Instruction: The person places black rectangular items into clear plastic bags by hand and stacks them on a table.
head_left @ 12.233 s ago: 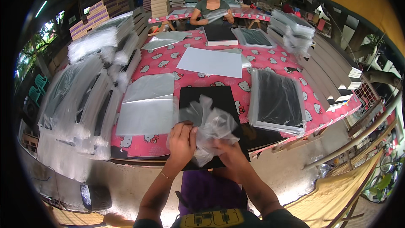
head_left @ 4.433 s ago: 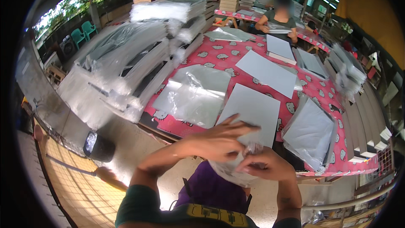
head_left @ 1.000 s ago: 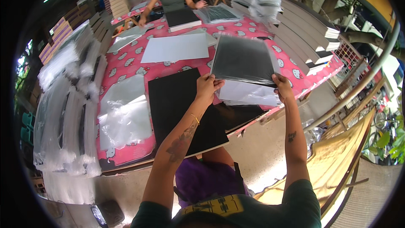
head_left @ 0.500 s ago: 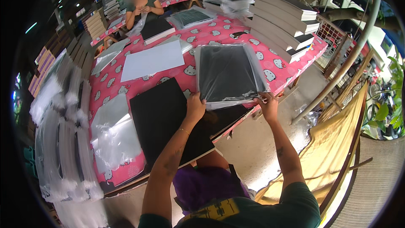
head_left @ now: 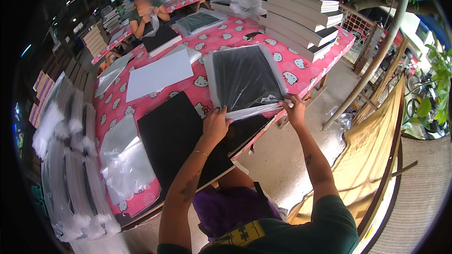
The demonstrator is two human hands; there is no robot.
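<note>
A flat black book [head_left: 245,73] lies inside a clear plastic bag [head_left: 283,82] on the table. At the bag's near left corner, my left hand [head_left: 216,124] is closed on the plastic edge. My right hand [head_left: 294,111] pinches the same near edge at its right corner. Between the hands the plastic is drawn into a narrow whitish strip, wrinkled toward the right. To the left of the bag, partly behind my left forearm, lies a large black board or book cover [head_left: 172,134]. Another dark flat piece [head_left: 249,131] sits beneath the bag's near edge.
The table has a pink patterned cloth [head_left: 200,108]. On it are a white sheet [head_left: 160,74], loose clear bags [head_left: 125,157] and a stack of thick books [head_left: 301,21]. Wrapped stacks [head_left: 70,160] stand at left. A person [head_left: 148,11] handles plastic across the table. A pole [head_left: 372,66] rises at right.
The whole view has shifted slightly. Both hands keep hold of the bag's near edge, which now shows as a longer, tighter whitish strip between them. The person opposite has lowered their hands with the plastic.
</note>
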